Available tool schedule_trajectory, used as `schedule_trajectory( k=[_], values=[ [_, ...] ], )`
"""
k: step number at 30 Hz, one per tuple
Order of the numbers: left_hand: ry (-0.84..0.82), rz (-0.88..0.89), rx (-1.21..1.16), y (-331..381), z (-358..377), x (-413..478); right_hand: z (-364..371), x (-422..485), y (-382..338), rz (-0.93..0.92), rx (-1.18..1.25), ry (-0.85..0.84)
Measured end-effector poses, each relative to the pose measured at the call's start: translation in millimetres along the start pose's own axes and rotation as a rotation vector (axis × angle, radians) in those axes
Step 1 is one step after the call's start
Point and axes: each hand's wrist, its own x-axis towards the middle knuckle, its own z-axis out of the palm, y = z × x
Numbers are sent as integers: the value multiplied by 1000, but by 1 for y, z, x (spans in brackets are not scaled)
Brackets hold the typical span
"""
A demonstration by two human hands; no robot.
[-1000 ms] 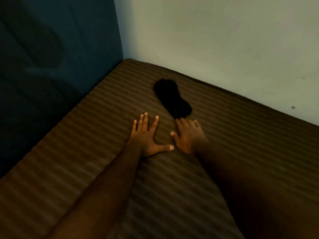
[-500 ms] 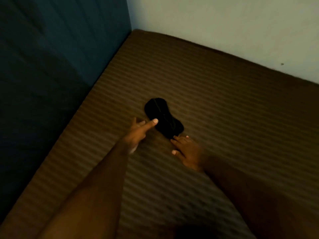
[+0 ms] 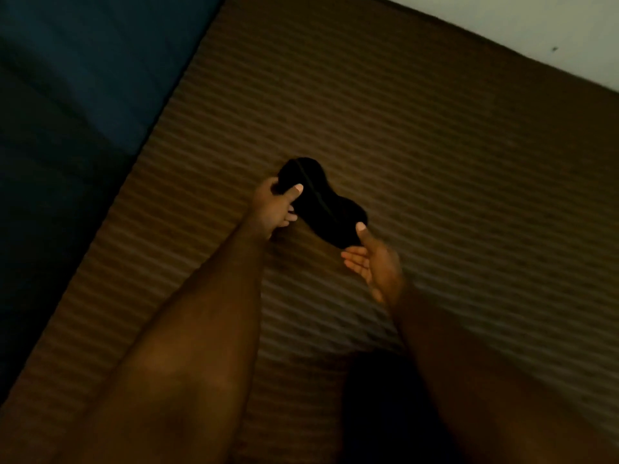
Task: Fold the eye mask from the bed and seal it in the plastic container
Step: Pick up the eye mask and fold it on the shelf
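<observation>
Soft black fabric eye mask (image 3: 318,202) at bed (image 3: 435,162) centre, left hand (image 3: 273,209) pinching its 10 o'clock end, right hand (image 3: 371,259) its 4 o'clock end; thumb-only grips risk slippage in dim light.

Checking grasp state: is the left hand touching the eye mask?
Touching. The head view shows the left hand with its thumb pressed on top of the eye mask at its far end, fingers curled beneath.
</observation>
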Motion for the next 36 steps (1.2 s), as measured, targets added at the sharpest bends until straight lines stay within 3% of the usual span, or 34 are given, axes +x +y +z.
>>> schedule_trajectory(
  k=[2, 4, 8, 14, 20, 25, 36],
  values=[
    [5, 2, -44, -1, 1, 10, 10, 9, 0, 12, 64, -90],
    [-10, -102, -193, -25, 0, 4, 14, 11, 11, 66, 136, -120],
    [-123, -197, -457, -93, -18, -34, 12, 7, 41, 79, 290, -49],
    [-217, -297, -675, -89, -34, -21, 24, 26, 44, 24, 423, 33],
    [-249, -379, -707, -99, -44, -7, 31, 41, 50, 55, 403, 118],
    [-176, -381, -674, -108, -36, 4, 27, 45, 51, 27, 461, 91],
    [-245, -350, -648, -112, -45, 8, 37, 28, 44, -60, 432, 111]
  ],
)
